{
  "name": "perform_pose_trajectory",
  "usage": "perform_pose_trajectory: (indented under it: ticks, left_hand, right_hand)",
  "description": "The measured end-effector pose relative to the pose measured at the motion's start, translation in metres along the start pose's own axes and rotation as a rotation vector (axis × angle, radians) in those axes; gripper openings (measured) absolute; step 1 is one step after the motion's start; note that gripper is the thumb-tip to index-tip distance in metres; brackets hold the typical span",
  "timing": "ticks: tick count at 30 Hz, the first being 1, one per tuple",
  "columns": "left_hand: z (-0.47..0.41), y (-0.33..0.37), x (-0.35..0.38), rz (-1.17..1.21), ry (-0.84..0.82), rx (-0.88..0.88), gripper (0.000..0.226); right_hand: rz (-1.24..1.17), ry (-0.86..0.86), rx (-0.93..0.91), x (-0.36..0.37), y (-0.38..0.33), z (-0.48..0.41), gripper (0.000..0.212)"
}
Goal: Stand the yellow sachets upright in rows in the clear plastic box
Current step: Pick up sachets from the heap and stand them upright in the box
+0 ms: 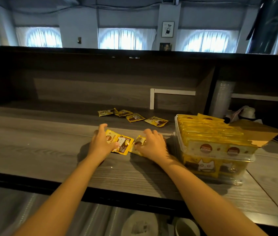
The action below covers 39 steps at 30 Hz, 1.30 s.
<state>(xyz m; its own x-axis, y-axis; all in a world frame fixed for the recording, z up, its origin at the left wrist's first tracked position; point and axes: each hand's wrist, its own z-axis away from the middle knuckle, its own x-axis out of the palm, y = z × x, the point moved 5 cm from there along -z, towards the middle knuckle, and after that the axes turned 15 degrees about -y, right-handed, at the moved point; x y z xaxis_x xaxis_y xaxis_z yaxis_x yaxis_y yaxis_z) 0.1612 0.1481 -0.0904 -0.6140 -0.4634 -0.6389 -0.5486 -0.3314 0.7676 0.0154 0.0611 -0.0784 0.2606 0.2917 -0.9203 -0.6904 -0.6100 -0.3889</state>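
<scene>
A clear plastic box (181, 143) stands at the right of the wooden counter, packed with rows of upright yellow sachets (210, 133). My left hand (100, 142) grips a yellow sachet with a cat picture (122, 142) that lies flat on the counter. Just to its right, my right hand (152, 143) covers and pinches a second yellow sachet (139, 142), mostly hidden under the fingers. Several more loose sachets (134, 117) lie flat farther back on the counter.
A brown cardboard flap (256, 133) juts out behind the box. A stack of clear cups (220, 97) and a white object (247, 113) stand at the back right. A dark raised shelf wall (100, 92) bounds the counter's far side. The counter's front edge (100, 189) is near me.
</scene>
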Motion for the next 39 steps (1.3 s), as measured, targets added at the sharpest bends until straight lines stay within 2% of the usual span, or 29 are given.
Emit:
perform_pose_trajectory:
  ticks: [4, 6, 9, 13, 16, 19, 25, 30, 33, 36, 39]
  left_hand:
    - [0.006, 0.005, -0.008, 0.114, 0.101, 0.001, 0.081]
    - [0.008, 0.004, -0.012, 0.147, 0.138, -0.006, 0.061]
    - [0.013, 0.0, -0.018, 0.23, 0.18, -0.033, 0.026]
    - [0.02, 0.003, -0.026, 0.277, 0.218, -0.017, 0.018]
    - [0.027, 0.014, -0.033, 0.274, 0.267, 0.027, 0.018]
    - [0.033, 0.034, -0.042, 0.228, 0.319, 0.104, 0.009]
    - [0.034, 0.088, -0.048, 0.171, 0.346, 0.176, 0.018]
    - [0.024, 0.134, -0.032, 0.112, 0.29, 0.265, 0.02]
    - [0.017, 0.163, -0.015, 0.07, 0.235, 0.325, 0.018]
    - [0.005, 0.19, 0.006, 0.026, 0.153, 0.411, 0.022]
    - [-0.008, 0.209, 0.03, -0.03, 0.055, 0.475, 0.03]
  right_hand:
    - [-0.013, 0.097, -0.047, -0.006, -0.011, 0.009, 0.068]
    - [-0.043, 0.081, -0.028, -0.005, -0.014, 0.012, 0.068]
    - [-0.096, 0.005, 0.036, -0.006, -0.013, 0.014, 0.055]
    - [-0.097, -0.044, 0.022, -0.018, -0.019, 0.016, 0.049]
    - [-0.128, 0.032, -0.023, -0.036, -0.028, 0.016, 0.044]
    - [-0.206, 0.155, -0.141, -0.059, -0.037, 0.023, 0.024]
    - [-0.227, 0.423, -0.198, -0.115, -0.033, 0.041, 0.011]
    - [-0.094, 0.58, -0.235, -0.153, -0.008, 0.052, 0.02]
    - [-0.185, 0.689, -0.227, -0.176, 0.02, 0.054, 0.027]
    - [-0.315, 0.721, -0.189, -0.193, 0.054, 0.051, 0.027]
    - [-0.337, 0.736, -0.119, -0.204, 0.085, 0.047, 0.027]
